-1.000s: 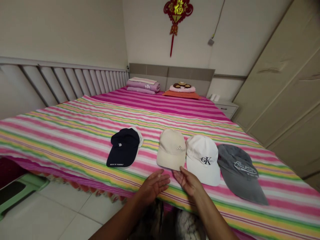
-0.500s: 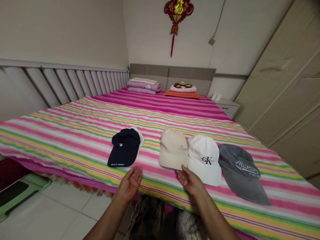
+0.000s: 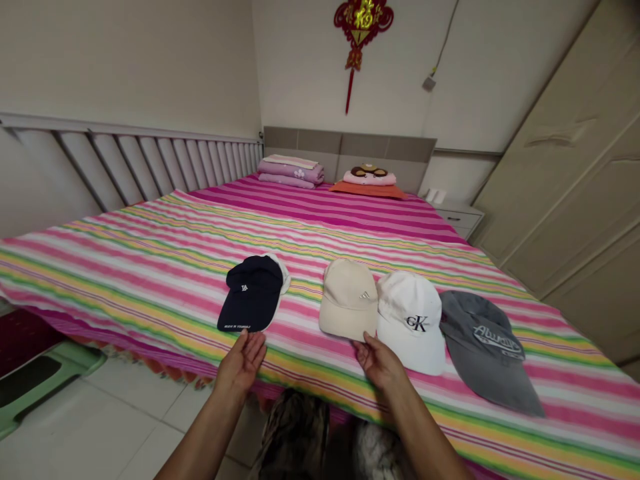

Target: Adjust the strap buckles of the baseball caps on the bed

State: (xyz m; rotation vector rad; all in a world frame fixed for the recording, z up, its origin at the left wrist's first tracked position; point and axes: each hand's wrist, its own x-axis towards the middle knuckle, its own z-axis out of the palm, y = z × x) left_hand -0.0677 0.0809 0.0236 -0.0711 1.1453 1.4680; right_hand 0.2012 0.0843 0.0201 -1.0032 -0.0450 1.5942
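Head view: lower left of centre, the left hand (image 3: 238, 367) meets the brim of the navy cap (image 3: 253, 290); lower right of centre, the right hand (image 3: 381, 365) thumbs the beige cap (image 3: 347, 297)! Fingers loosely curled; pinching, I can't tell.

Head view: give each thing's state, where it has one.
Navy cap, lying, brim toward camera
Beige cap, lying, brim toward camera
White cap, lying, brim toward camera
Grey cap, lying, brim angled rightward
Purple bedding, folded
Nightstand drawer, shut
Left hand, palm up, at navy cap's brim
Right hand, thumb at beige cap's brim
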